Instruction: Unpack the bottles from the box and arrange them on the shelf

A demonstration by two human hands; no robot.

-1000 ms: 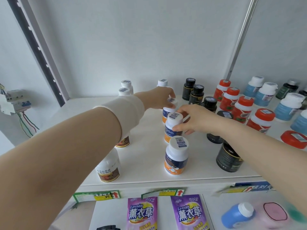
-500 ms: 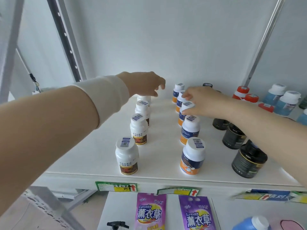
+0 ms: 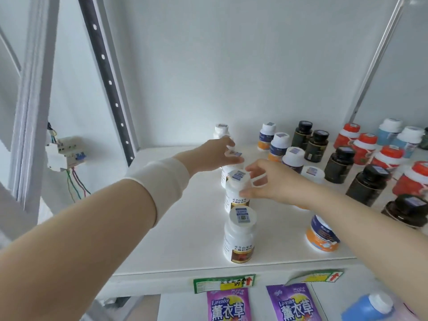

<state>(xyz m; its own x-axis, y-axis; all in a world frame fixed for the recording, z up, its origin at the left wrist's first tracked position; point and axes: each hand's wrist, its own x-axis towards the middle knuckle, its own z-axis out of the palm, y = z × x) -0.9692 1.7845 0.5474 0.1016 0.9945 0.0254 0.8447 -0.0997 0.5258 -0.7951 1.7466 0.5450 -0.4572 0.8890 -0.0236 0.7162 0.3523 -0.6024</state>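
Shelf [image 3: 176, 228]: both hands now work the brown-labelled column running back from the front edge. Right hand [image 3: 273, 181] has left the orange-labelled bottles [image 3: 323, 235] and pinches the cap of the second bottle [image 3: 236, 191]. Left hand [image 3: 213, 154] has dropped onto the third bottle [image 3: 234, 155], thumb and fingers round its cap. Reads as row-straightening, unpacking mostly done. Box not in view. Right forearm covers part of the orange-labelled row.

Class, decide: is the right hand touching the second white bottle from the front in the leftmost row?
Touching. The head view shows the right hand pinching the white bottle: thumb under its cap, forefinger on the cap's rim.
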